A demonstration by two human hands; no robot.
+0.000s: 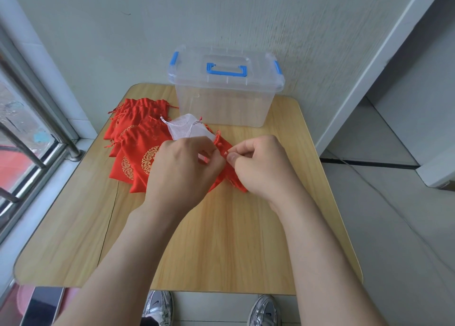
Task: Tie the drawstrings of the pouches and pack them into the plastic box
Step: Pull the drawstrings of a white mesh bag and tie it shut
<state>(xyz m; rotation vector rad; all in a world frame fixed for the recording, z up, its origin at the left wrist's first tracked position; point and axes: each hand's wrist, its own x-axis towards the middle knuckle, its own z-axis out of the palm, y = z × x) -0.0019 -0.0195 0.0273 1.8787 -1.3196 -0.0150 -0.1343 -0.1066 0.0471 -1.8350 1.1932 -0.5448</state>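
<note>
A red pouch [230, 176] lies on the wooden table [221, 239] between my hands. My left hand [183, 168] pinches its red drawstring at the pouch's neck. My right hand [262, 165] pinches the drawstring from the other side, fingers curled, and covers the pouch's right part. A pile of several red pouches [134, 138] with gold prints lies to the left. A white mesh pouch [188, 128] rests on that pile's right edge. The clear plastic box [221, 104] with a blue handle stands behind, lid shut.
A window with metal bars [27, 138] runs along the left. A wall rises behind the box, and a white door frame [384, 62] stands at the right. My shoes [157, 308] show below the table's front edge.
</note>
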